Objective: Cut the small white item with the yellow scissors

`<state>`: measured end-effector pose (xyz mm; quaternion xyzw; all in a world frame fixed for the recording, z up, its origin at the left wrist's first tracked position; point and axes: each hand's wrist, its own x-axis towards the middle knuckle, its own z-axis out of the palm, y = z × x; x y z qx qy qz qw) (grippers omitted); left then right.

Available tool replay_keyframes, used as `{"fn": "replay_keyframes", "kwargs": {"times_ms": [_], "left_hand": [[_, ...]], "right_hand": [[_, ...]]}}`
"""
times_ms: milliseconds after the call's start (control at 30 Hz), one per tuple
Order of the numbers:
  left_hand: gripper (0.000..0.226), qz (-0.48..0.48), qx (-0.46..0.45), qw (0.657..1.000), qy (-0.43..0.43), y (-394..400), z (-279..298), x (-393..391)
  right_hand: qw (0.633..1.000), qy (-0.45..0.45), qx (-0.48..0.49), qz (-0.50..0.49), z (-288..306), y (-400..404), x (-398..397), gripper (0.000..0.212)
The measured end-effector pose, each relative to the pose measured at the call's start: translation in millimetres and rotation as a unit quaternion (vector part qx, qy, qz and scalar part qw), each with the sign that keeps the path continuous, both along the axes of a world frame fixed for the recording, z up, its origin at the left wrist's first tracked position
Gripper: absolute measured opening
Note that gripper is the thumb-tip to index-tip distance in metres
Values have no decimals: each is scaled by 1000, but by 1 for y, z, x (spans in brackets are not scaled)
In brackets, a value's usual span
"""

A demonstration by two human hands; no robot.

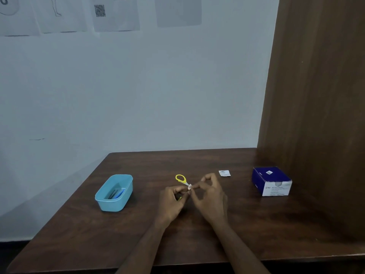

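Dark brown wooden table (197,240) fills the lower part of the view, set against a pale blue-grey wall (158,95), with a brown wooden panel (316,95) rising at its right edge.

Nearest the camera, two bare forearms extend from the near edge toward the middle of the table. The left hand (171,202) has its fingers curled round the lower part of a pair of small yellow-handled scissors (182,180); a trace of yellow shows inside the curled fingers. One yellow handle loop stands clear above and beyond the hand, tilted away from the camera. The right hand (209,194) meets the left at the fingertips, thumb and forefinger pinched together on a small white piece (189,187) at the metal part of the scissors. Whether this piece is separate from the scissors cannot be determined. Both hands are above the table centre.

Left of the hands, well apart, stands a light blue plastic tub (102,198) containing dark and blue items too small to identify.

Beyond the right hand, a small white sachet (224,173) lies flat on the table.

Further right, near the wooden panel, sits a dark blue and white box (271,180) with small printed text.

On the wall above, several printed paper sheets (116,14) hang in a row.
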<state>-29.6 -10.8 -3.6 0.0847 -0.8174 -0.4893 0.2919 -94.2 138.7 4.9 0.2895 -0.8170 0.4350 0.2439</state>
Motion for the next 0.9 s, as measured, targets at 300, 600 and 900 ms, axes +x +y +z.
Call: {"fn": "replay_keyframes", "kwargs": {"times_ms": [300, 600, 900], "left_hand": [[19, 18, 12, 1000, 6, 1, 6, 3], [12, -9, -15, 999, -30, 6, 8, 5], [17, -32, -18, 999, -32, 5, 7, 3]], "right_hand": [[1000, -6, -14, -9, -2, 0, -4, 14], [999, -3, -40, -19, 1, 1, -7, 11], [1000, -7, -1, -23, -2, -2, -6, 18]]}}
